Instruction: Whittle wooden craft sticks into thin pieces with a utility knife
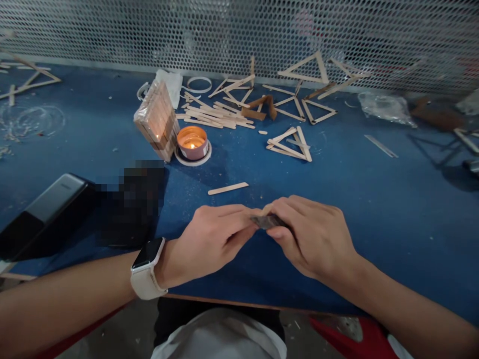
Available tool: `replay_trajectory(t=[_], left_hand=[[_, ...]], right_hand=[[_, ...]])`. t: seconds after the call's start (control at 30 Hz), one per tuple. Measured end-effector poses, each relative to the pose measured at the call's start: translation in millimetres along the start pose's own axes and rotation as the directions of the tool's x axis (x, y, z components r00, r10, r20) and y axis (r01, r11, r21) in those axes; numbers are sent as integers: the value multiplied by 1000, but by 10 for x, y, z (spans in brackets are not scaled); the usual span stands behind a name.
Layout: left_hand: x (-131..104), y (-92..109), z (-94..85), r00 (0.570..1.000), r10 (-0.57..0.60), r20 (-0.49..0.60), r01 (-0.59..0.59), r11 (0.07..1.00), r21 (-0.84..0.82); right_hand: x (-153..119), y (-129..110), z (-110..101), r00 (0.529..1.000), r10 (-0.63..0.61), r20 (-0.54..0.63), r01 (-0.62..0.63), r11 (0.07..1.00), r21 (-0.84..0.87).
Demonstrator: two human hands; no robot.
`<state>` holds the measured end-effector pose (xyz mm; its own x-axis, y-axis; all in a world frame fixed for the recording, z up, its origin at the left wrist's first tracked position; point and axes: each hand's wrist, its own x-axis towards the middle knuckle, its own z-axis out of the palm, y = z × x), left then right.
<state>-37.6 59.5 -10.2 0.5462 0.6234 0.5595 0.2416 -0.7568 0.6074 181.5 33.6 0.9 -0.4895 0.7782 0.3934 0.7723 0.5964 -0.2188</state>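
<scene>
My right hand (314,234) is closed on a dark, flat metal blade (267,221), whose slanted tip points left. My left hand (217,237) is closed too, its fingertips pinched together right by the blade's tip; whatever they grip is hidden. Both hands meet just above the blue table near its front edge. Just beyond them lies a short wooden craft stick (228,188) with one rounded end and one slanted end. Farther back, a small triangle of craft sticks (290,144) rests on the table.
A lit candle (192,142) in a tin stands beside a wrapped pack of sticks (157,122). Loose sticks (213,114) and several stick triangles (307,70) lie before a perforated metal screen (239,35). At left are a black and grey box (48,209) and a dark blurred object (130,209).
</scene>
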Motion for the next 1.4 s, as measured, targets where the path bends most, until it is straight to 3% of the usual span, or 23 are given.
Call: replay_trajectory(t=[0.33, 0.67, 0.97, 1.13, 1.4], left_hand=[[-1, 66, -5, 999, 0, -44, -3, 998, -68], [22, 98, -84, 996, 16, -93, -14, 1000, 26], [-55, 53, 10, 997, 76, -24, -75, 997, 37], [-38, 85, 11, 997, 40, -72, -40, 999, 1], [26, 118, -62, 997, -14, -77, 20, 997, 81]], right_hand=[[17, -63, -71, 999, -16, -46, 15, 1000, -18], [33, 8, -118, 998, -3, -57, 0, 999, -48], [-21, -99, -91, 1000, 11, -7, -11, 1000, -20], [4, -94, -115, 999, 3, -32, -4, 1000, -29], [30, 1, -123, 999, -5, -50, 1, 997, -78]])
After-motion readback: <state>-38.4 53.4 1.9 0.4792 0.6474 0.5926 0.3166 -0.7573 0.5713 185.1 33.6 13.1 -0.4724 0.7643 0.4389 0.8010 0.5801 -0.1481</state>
